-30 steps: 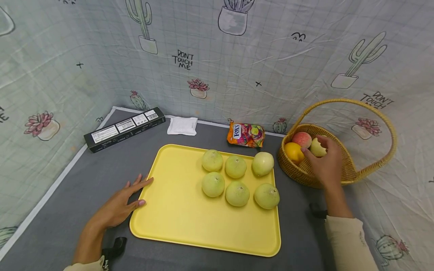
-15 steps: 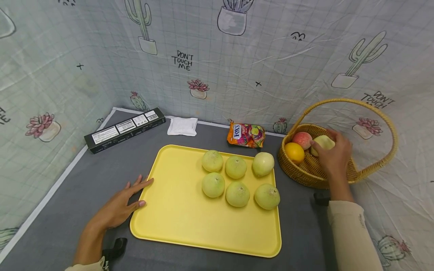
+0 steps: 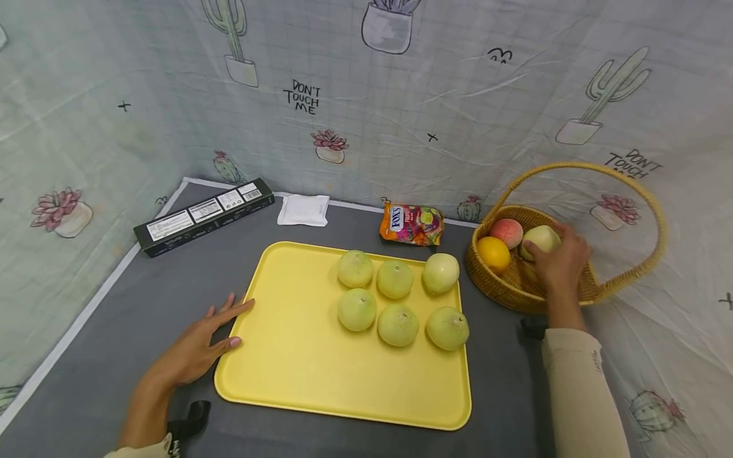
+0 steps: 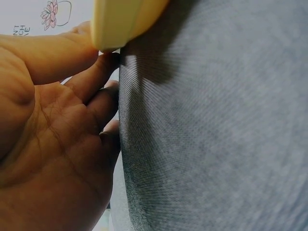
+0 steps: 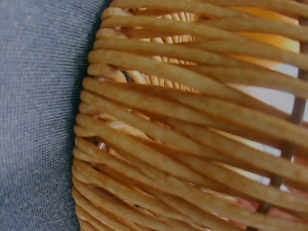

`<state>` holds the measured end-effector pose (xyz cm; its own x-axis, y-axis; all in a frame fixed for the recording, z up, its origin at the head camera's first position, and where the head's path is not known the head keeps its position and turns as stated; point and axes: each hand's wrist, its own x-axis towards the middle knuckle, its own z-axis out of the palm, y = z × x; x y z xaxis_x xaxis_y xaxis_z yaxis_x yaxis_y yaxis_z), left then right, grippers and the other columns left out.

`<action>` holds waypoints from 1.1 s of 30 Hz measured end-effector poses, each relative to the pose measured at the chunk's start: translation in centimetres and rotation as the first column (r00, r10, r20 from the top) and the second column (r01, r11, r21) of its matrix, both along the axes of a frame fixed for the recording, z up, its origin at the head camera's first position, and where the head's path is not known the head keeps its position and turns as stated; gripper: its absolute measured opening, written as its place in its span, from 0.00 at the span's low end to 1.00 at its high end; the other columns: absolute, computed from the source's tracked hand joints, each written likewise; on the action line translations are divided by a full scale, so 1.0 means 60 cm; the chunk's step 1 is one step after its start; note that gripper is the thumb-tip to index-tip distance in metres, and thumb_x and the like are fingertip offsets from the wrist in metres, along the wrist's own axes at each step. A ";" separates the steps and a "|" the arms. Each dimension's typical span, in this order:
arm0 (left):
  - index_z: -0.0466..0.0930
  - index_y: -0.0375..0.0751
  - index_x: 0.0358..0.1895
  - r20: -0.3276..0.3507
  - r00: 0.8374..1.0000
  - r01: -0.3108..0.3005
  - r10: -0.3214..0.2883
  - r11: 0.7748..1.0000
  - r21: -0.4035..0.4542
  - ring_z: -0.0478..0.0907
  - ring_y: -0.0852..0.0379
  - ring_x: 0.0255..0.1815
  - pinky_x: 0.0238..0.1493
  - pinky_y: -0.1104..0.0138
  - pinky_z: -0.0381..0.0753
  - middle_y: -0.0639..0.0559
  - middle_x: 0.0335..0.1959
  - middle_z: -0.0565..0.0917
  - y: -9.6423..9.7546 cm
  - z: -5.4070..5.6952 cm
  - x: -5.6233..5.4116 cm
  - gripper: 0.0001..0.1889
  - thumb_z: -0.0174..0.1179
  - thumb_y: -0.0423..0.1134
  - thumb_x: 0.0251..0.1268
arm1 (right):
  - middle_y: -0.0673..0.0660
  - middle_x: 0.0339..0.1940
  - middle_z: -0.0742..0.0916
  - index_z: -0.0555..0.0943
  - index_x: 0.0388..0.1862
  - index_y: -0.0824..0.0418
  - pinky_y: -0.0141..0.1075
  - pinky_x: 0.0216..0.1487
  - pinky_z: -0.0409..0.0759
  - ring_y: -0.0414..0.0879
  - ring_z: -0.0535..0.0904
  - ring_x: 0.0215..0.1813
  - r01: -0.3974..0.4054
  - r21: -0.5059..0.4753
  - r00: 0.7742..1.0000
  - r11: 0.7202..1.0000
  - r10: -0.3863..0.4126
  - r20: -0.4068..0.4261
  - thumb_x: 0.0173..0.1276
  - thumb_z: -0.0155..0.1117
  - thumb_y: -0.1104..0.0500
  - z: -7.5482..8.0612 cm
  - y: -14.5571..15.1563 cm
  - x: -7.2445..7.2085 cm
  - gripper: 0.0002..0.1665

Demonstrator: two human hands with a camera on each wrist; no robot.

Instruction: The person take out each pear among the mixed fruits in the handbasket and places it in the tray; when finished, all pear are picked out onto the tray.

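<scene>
Inside the wicker basket (image 3: 504,296) at the right, my right hand (image 3: 564,261) holds a smooth pale green fruit (image 3: 541,242), thumb on its near side. A pink peach (image 3: 506,233) and a yellow-orange fruit (image 3: 494,254) lie to its left. The right wrist view shows mostly the basket's woven wall (image 5: 183,115), with that hand hidden. At the left edge of the yellow tray (image 3: 298,369), my left hand (image 3: 191,350) rests with its fingers extended. Its thumb (image 4: 62,57) touches the rim in the left wrist view. Several round pale green fruits (image 3: 397,325) sit on the tray's right half.
Along the back lie a long black box (image 3: 204,216), a white packet (image 3: 303,210) and a colourful candy bag (image 3: 411,224). The basket's tall handle (image 3: 578,166) arches over its contents. A printed cloth (image 3: 355,83) hangs behind the dark grey table surface (image 3: 143,299).
My right hand has shifted right within the basket, uncovering more of the pale green fruit. The left hand stays on the tray edge. The head view has shifted slightly.
</scene>
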<state>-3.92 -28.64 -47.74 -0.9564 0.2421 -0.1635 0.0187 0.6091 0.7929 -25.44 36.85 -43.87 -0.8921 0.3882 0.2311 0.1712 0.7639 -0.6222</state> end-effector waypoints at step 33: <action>0.63 0.53 0.84 0.015 1.000 -0.008 0.008 0.999 -0.032 0.38 0.20 0.86 0.76 0.20 0.42 0.32 0.87 0.49 0.000 0.000 -0.001 0.40 0.68 0.42 0.72 | 0.75 0.72 0.70 0.68 0.76 0.62 0.62 0.72 0.67 0.70 0.65 0.73 0.044 -0.052 0.996 0.998 -0.041 0.076 0.69 0.77 0.53 0.001 -0.007 0.002 0.43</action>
<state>-3.96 -28.64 -47.73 -0.9557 0.2289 -0.1852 0.0020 0.6340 0.7734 -25.32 36.42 -43.82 -0.8885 0.4361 0.1427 0.2502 0.7210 -0.6462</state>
